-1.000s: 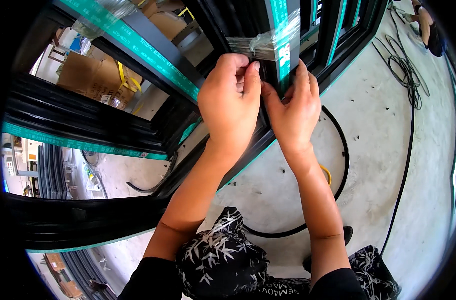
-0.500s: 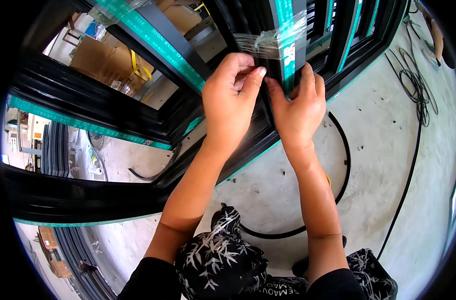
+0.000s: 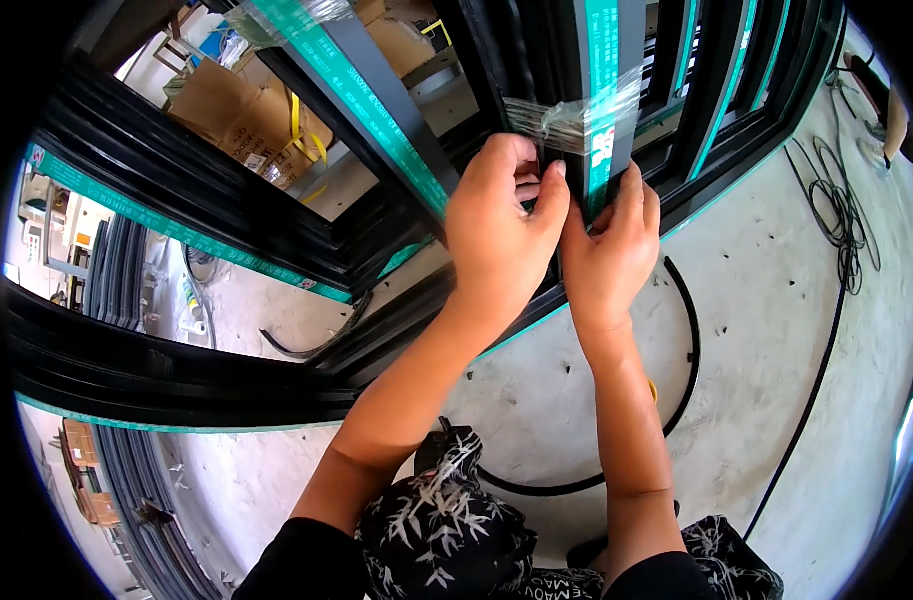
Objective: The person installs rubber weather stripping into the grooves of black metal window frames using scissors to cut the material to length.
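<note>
A black window frame [image 3: 176, 385] with green film strips stands before me, its corner pointing toward me. My right hand [image 3: 613, 255] is closed around the lower part of an upright grey bar [image 3: 631, 75] that carries a green strip; its fingers curl over the right side and the thumb lies on the left. Just left of it, my left hand [image 3: 506, 225] is closed, thumb tip against curled fingers, at the black upright. Anything between those fingers is hidden. Clear stretch wrap [image 3: 568, 122] bands the bar and upright directly above both hands.
A bent black strip [image 3: 693, 350] curves over the grey floor beside my right forearm. Coiled black cable [image 3: 841, 225] lies at the right. Beyond the frame are a cardboard box [image 3: 211, 100] and stacked dark profiles [image 3: 116, 270]; more long profiles [image 3: 161, 500] lie at lower left.
My view has shifted, so the frame and both hands appear lower, with the frame and left hand farther right. Both hands keep nearly the same grip below the wrap.
</note>
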`<state>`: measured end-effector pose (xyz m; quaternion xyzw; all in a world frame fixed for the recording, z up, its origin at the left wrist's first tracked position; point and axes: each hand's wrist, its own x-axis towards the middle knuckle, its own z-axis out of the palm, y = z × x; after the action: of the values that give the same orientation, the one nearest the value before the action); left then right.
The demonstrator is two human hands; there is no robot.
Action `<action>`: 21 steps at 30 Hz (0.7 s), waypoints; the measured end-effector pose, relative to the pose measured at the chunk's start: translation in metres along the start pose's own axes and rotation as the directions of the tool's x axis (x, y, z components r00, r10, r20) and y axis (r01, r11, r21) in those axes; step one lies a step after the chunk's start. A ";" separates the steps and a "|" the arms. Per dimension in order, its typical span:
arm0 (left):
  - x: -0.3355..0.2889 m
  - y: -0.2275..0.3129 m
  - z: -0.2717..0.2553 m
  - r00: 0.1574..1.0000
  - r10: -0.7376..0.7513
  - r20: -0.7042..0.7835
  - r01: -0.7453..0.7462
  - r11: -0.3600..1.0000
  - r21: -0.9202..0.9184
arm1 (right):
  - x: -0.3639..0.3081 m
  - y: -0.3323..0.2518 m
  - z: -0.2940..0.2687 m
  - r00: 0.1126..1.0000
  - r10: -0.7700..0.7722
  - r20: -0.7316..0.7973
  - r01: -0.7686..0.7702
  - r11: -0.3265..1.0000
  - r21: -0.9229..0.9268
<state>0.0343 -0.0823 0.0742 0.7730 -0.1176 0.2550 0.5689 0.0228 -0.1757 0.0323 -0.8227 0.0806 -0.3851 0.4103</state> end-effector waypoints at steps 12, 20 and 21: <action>0.002 -0.004 0.004 0.995 0.058 -0.086 -0.051 0.995 0.082 | 0.003 -0.002 -0.001 0.999 -0.029 -0.041 0.030 0.999 0.027; 0.005 -0.014 -0.009 0.991 -0.136 0.002 0.133 0.967 -0.217 | 0.000 0.003 0.003 0.999 -0.025 -0.033 0.026 0.999 0.043; 0.005 -0.014 -0.010 0.992 -0.128 -0.002 0.124 0.970 -0.210 | -0.001 0.002 0.003 1.000 -0.011 -0.026 0.013 0.998 0.055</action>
<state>0.0426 -0.0681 0.0679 0.7128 -0.0900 0.2107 0.6629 0.0243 -0.1745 0.0291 -0.8067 0.0704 -0.4000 0.4293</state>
